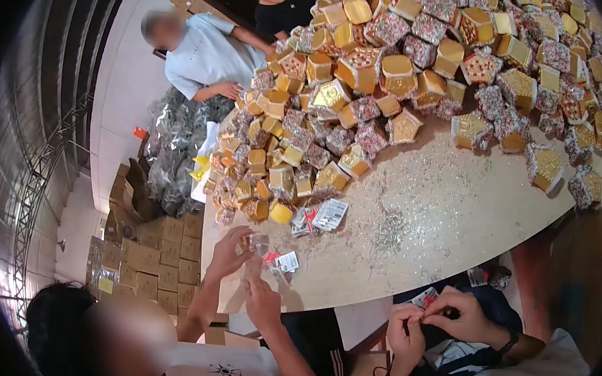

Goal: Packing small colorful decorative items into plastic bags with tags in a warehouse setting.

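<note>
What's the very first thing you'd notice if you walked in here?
A huge heap of little gold and glittery boxes covers the far side of the pale table, and loose glitter dusts its bare part. At the near edge, the left hand and right hand pinch a small red and white packet. To their left, a co-worker's hands work on a clear wrapper.

Bright even indoor light, heavy fisheye bending, black vignetted corners, slight softness.
</note>
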### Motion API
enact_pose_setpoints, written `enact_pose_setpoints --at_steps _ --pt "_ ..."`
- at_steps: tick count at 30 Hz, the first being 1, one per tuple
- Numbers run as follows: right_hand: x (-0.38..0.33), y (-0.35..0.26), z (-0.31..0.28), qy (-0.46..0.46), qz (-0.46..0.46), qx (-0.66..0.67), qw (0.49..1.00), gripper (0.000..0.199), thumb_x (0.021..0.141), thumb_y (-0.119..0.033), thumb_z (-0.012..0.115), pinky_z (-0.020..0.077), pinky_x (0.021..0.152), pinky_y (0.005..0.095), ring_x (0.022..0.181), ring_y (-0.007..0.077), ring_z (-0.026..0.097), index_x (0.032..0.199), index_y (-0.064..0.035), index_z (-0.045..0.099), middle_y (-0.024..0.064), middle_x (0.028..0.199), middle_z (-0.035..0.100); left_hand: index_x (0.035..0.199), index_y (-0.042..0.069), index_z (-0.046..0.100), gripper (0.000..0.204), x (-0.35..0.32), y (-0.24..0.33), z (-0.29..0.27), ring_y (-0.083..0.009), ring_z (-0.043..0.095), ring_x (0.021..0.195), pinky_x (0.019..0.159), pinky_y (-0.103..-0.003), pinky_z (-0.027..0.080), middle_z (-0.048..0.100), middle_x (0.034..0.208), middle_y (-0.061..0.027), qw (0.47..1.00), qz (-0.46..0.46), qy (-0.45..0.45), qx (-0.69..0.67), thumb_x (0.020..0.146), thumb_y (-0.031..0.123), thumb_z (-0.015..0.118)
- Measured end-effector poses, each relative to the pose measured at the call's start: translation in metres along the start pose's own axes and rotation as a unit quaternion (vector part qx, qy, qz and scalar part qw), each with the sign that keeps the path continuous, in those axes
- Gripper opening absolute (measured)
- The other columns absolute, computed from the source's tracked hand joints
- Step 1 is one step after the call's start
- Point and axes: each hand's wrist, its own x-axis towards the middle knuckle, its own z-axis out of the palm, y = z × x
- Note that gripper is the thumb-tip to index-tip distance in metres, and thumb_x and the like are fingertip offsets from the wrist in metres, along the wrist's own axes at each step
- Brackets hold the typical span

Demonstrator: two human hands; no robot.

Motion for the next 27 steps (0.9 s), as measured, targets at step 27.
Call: enact_pose_setpoints --at_steps 27 --pt "0.001 0.020 -0.013 -0.156 0.036 0.127 0.979 0.006 0.084 -0.011 0.066 0.0343 0.089 0.0307 0.093 0.0169 0.050 0.084 -0.0118 0.071 0.0011 0.088 0.057 0.094 -0.002 0.060 0.011 0.010 0.003 -0.015 -0.0217 0.058 0.081 0.076 -0.026 0.045 0.059 0.103 -0.0139 0.995 -0.016 -0.092 0.027 0.088 -0.001 0.051"
